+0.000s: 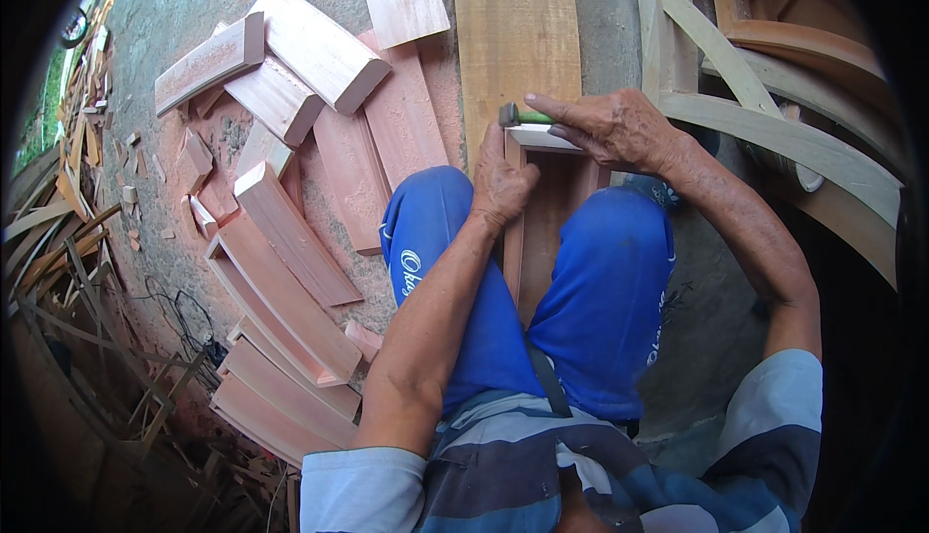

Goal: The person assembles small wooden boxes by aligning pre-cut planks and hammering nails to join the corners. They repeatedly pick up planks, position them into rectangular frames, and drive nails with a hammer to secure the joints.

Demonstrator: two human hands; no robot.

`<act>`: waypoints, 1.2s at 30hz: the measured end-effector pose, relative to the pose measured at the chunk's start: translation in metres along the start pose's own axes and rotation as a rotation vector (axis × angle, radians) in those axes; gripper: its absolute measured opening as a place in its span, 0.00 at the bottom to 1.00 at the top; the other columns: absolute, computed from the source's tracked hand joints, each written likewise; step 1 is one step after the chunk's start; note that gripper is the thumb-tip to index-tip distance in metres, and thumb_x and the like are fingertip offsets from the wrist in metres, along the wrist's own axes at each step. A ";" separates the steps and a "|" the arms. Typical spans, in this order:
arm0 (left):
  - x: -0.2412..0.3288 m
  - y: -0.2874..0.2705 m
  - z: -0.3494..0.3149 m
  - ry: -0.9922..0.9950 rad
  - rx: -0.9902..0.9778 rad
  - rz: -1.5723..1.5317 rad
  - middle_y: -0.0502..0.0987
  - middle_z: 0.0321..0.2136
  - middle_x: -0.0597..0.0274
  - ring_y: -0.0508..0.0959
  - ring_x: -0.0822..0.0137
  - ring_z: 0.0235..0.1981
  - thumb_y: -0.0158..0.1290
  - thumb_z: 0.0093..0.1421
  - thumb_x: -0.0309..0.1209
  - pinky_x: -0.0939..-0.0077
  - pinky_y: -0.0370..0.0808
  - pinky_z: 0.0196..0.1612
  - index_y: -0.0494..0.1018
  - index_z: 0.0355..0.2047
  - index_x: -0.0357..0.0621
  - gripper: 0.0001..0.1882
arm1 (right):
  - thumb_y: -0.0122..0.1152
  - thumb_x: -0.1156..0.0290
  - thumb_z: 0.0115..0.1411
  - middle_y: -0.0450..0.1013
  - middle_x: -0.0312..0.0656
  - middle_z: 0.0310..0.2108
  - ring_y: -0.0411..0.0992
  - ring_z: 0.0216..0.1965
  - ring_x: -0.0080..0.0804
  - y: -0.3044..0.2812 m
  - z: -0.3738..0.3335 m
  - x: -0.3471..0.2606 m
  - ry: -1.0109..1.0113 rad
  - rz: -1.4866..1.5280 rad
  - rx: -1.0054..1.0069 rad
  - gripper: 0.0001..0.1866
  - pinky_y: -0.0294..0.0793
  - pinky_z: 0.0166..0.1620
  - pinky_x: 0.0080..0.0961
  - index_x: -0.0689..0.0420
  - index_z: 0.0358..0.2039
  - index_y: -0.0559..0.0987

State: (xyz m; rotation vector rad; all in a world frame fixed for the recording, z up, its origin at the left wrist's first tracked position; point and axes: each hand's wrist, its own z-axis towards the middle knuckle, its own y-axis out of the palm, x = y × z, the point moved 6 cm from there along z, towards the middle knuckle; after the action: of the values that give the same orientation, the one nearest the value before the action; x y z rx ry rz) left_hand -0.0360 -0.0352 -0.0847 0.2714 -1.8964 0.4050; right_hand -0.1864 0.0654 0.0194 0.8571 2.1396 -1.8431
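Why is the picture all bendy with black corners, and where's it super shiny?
Head view: a fisheye lens, so straight edges bend near the rim and corners go black; same head view: brightest, whitish shine on the wood blocks at upper left, deep shadow at lower right.

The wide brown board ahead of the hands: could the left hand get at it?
Likely yes: the left hand, at the corner of the wooden frame, looks close to the brown board, and nothing lies on the board's far stretch.
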 end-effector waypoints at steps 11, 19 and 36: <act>0.009 -0.004 -0.002 -0.028 0.006 0.047 0.74 0.50 0.43 0.76 0.45 0.54 0.55 0.48 0.25 0.59 0.71 0.61 0.63 0.60 0.39 0.35 | 0.47 0.62 0.76 0.72 0.34 0.26 0.71 0.22 0.24 -0.022 0.001 0.034 0.602 0.815 -0.053 0.23 0.73 0.25 0.25 0.52 0.69 0.70; 0.011 -0.002 -0.001 -0.052 -0.009 0.081 0.74 0.50 0.43 0.76 0.44 0.55 0.54 0.49 0.25 0.57 0.70 0.62 0.63 0.60 0.40 0.34 | 0.47 0.59 0.78 0.64 0.26 0.21 0.59 0.16 0.12 -0.027 0.001 0.064 0.619 0.915 0.160 0.26 0.62 0.17 0.14 0.43 0.74 0.66; 0.011 -0.004 -0.006 -0.074 -0.009 0.061 0.74 0.50 0.45 0.76 0.47 0.55 0.55 0.50 0.24 0.59 0.71 0.62 0.64 0.60 0.40 0.34 | 0.50 0.59 0.77 0.62 0.25 0.21 0.59 0.16 0.11 0.001 0.005 0.065 0.401 0.692 -0.103 0.27 0.61 0.17 0.13 0.44 0.74 0.65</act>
State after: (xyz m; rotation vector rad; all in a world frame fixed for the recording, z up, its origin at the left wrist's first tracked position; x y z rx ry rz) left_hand -0.0332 -0.0357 -0.0715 0.2257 -1.9819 0.4323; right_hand -0.2401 0.0797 -0.0151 1.7763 1.7502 -1.2708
